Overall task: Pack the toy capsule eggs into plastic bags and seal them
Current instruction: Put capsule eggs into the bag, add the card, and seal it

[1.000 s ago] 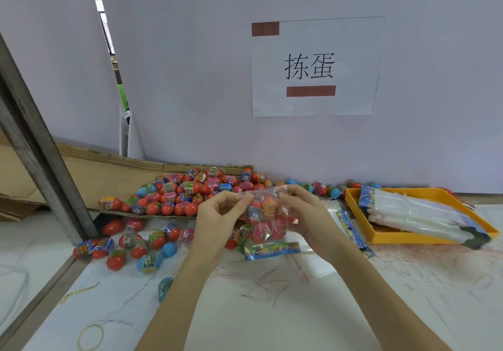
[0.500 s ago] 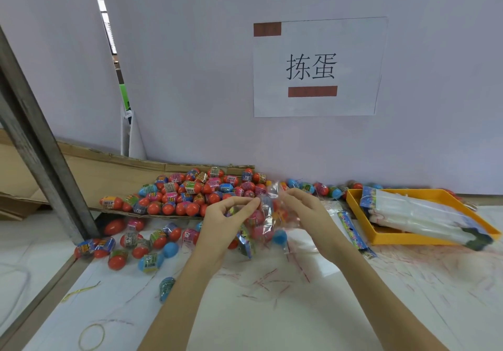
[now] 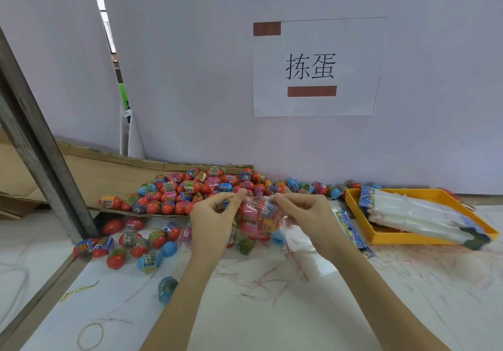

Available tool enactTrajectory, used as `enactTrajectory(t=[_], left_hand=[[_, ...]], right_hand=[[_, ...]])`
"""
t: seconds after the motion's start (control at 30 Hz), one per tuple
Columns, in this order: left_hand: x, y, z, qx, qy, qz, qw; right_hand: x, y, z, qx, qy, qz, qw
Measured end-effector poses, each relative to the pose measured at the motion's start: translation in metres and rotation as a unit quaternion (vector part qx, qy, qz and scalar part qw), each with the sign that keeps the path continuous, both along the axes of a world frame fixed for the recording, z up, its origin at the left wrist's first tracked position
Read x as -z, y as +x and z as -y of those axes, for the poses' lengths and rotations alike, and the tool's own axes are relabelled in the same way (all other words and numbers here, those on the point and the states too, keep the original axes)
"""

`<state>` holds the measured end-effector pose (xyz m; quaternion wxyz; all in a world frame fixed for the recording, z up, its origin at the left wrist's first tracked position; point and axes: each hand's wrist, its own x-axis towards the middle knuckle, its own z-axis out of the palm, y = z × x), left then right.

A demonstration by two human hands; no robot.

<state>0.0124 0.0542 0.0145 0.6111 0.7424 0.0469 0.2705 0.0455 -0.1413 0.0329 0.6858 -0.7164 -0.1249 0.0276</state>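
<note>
while one egg-filled bag (image 3: 260,217) hangs between them, left hand (image 3: 211,220) and right hand (image 3: 307,218) pinch its top.

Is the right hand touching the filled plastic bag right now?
Touching. The head view shows the right hand pinching the top of the plastic bag of eggs, fingers curled onto it.
</note>
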Motion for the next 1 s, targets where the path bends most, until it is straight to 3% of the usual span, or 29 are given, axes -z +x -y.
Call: enactTrajectory(t=[0.2,0.4,0.57,0.73,0.87,1.0], left_hand=[[-0.003,-0.002,0.009,-0.033,0.015,0.035,0.999],[0.000,-0.001,0.008,-0.042,0.029,0.057,0.997],[0.000,-0.002,0.008,0.031,-0.008,0.049,0.998],[-0.001,0.001,0.007,0.133,-0.102,-0.056,0.984],[0.001,0.003,0.000,0.105,-0.164,-0.037,0.980],[0.005,0.007,-0.009,0.029,-0.129,-0.029,0.991]], right_hand=[[-0.003,-0.003,-0.008,0.025,0.112,-0.068,0.991],[-0.003,-0.004,-0.013,0.031,0.135,-0.114,0.984],[-0.002,-0.001,-0.006,0.025,0.183,-0.139,0.973],[0.000,0.005,0.002,0.027,0.298,-0.174,0.938],[-0.001,0.001,0.001,-0.028,0.242,-0.150,0.958],[0.001,-0.001,-0.004,-0.051,0.103,-0.100,0.988]])
